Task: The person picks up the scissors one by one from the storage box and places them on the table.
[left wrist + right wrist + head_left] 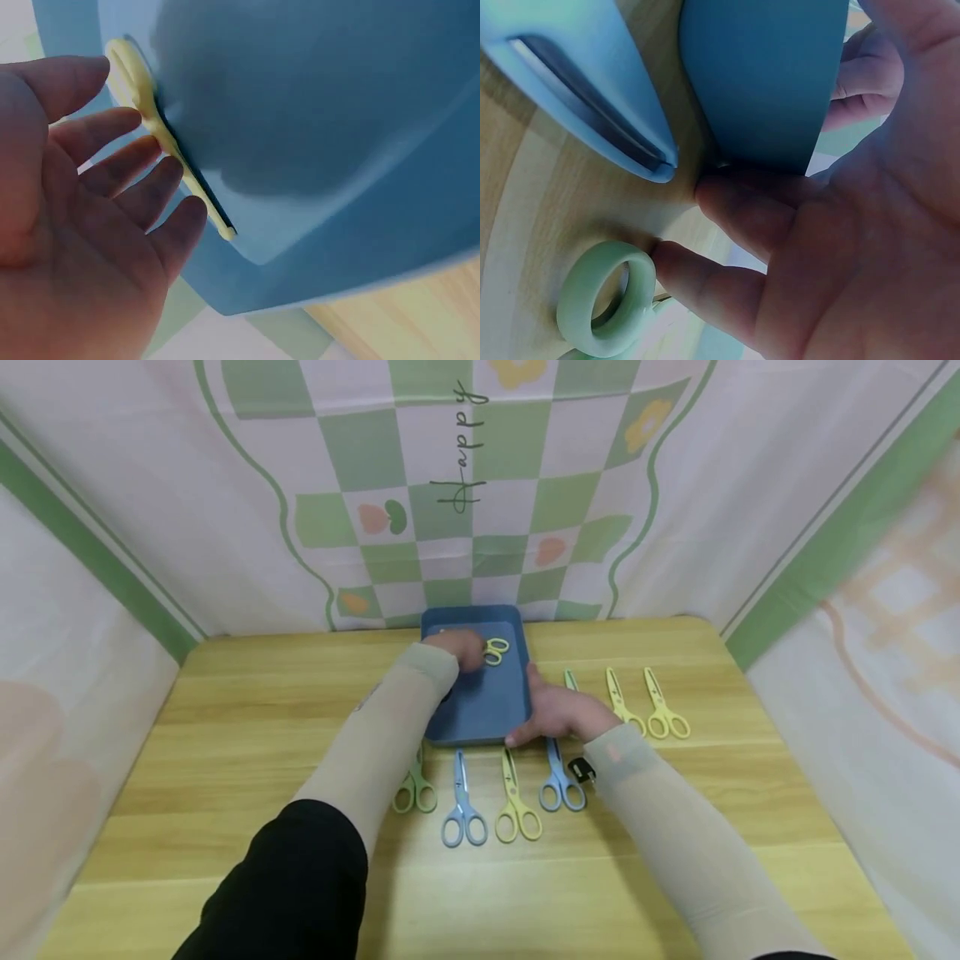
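A blue tray [480, 714] stands at the back of the table. Inside it, along the far side, lies a pair of yellow scissors [497, 650]. My left hand [461, 647] is over the tray. In the left wrist view its fingers are loosely bent, with their tips at the yellow scissors [154, 124]; firm contact cannot be made out. Spread against the tray's right side, my right hand [558, 710] touches its near right corner. Close to that hand are blue scissors [558, 781] and green scissors [571, 679], partly hidden; a green handle loop [570, 300] shows under its fingers.
In front of the tray lie green scissors [415, 789], blue scissors [463, 814] and yellow scissors [517, 814]. Two more yellow pairs, one nearer [626, 706] and one farther right [663, 714], lie right of my hand. A patterned cloth [480, 485] hangs behind the table.
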Tool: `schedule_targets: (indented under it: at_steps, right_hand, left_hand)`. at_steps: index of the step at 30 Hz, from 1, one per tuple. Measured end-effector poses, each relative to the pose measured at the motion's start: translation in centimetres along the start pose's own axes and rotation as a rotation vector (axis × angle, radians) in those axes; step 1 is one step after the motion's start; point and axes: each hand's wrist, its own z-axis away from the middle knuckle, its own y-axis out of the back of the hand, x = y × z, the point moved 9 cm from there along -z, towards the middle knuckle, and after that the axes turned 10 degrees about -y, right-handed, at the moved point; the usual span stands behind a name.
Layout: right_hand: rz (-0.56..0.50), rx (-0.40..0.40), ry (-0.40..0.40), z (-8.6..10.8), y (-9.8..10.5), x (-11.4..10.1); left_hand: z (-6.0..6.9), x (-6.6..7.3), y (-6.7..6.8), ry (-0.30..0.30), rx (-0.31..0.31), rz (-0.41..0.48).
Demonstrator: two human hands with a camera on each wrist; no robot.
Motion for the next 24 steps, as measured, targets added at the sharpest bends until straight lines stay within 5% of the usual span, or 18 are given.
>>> schedule_targets:
  at_steps: [9, 18, 22, 24]
  right_hand:
    - [0.005, 0.008, 0.008, -0.3, 0.0, 0.3]
    - [0.010, -0.006, -0.023, -0.2, -0.2, 0.5]
    - [0.015, -0.009, -0.023, -0.3, -0.3, 0.5]
    - [0.023, -0.009, -0.022, -0.3, -0.2, 0.5]
  left_hand:
    - [1.0, 2.2, -0.7, -0.169, -0.088, -0.048]
    - [1.6, 2.3, -1.4, -0.233, -0.142, -0.033]
    - [1.2, 2.3, -1.3, -0.273, -0.109, -0.040]
    - [1.0, 1.8, -0.8, -0.234, -0.042, -0.059]
